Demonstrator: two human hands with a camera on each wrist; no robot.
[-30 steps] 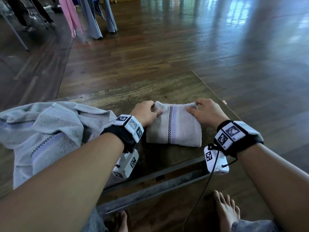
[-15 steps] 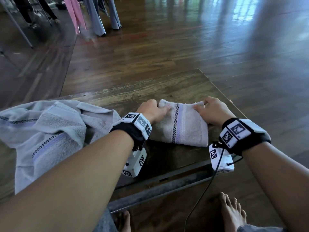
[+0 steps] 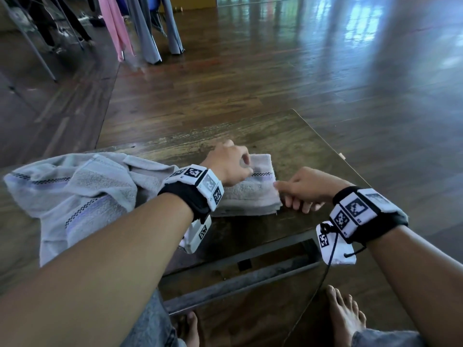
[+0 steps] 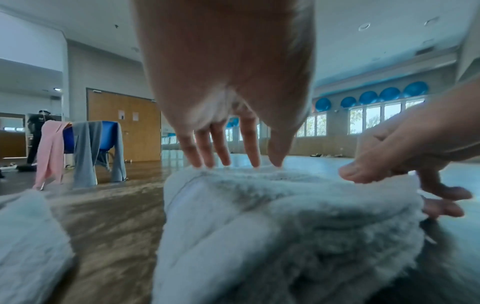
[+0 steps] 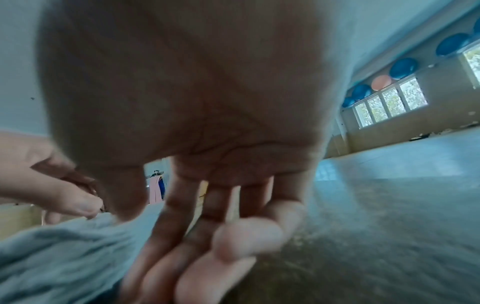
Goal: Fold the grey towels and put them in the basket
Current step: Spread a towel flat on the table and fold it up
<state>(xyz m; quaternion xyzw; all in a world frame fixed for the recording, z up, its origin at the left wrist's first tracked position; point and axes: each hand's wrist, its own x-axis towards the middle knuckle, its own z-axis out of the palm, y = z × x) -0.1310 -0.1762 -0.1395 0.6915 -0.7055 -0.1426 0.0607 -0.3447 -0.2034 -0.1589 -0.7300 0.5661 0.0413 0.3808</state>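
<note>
Head view: folded grey towel (image 3: pixel 250 194) on wooden table (image 3: pixel 295 136); left hand (image 3: pixel 229 166) presses its top, right hand (image 3: pixel 304 189) at its 3 o'clock edge.
Left wrist view: straight fingers (image 4: pixel 218 148) press towel.
Right wrist view: thumb (image 5: pixel 122 195) atop, fingers loosely extended.

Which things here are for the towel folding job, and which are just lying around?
For the job:
folded grey towel
unfolded grey towel
left hand
right hand
table

Just around:
pink cloth
blue balls
wooden door
</note>
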